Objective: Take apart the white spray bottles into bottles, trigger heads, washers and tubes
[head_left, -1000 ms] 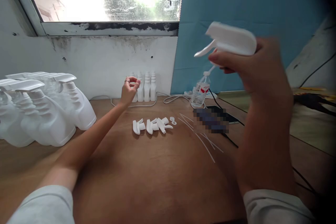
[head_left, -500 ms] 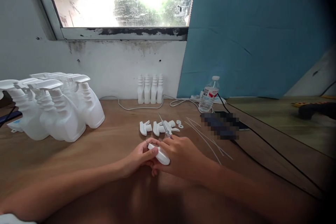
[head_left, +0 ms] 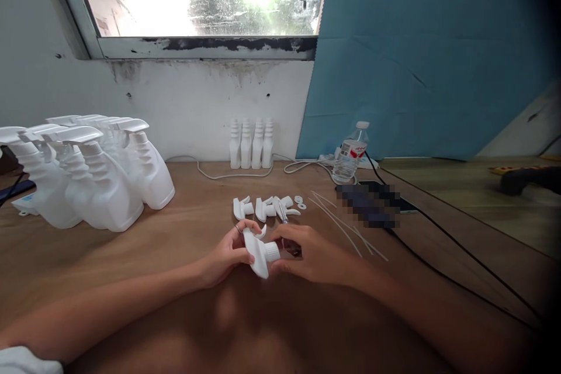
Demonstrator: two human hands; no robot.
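Both my hands meet low over the brown wooden table [head_left: 184, 304] around a white trigger sprayer head [head_left: 258, 252]. My left hand [head_left: 228, 251] grips its body from the left, fingers curled. My right hand [head_left: 307, 254] pinches its threaded collar end from the right. A thin tube pokes out behind my right fingers. Just beyond lie three loose white sprayer heads [head_left: 263, 208] in a row, two small white washers [head_left: 300, 201] and several thin white dip tubes [head_left: 342, 225].
Several white spray bottles with sprayers fitted [head_left: 87, 178] stand at the left. Small empty white bottles [head_left: 251, 143] line the wall. A water bottle [head_left: 349, 155], a blurred dark device [head_left: 368, 207] and black cables [head_left: 442, 272] lie at the right.
A second ago my right hand held the sprayer head high and my left reached toward the far bottles. Both came down to the table; the head has since turned in my fingers.
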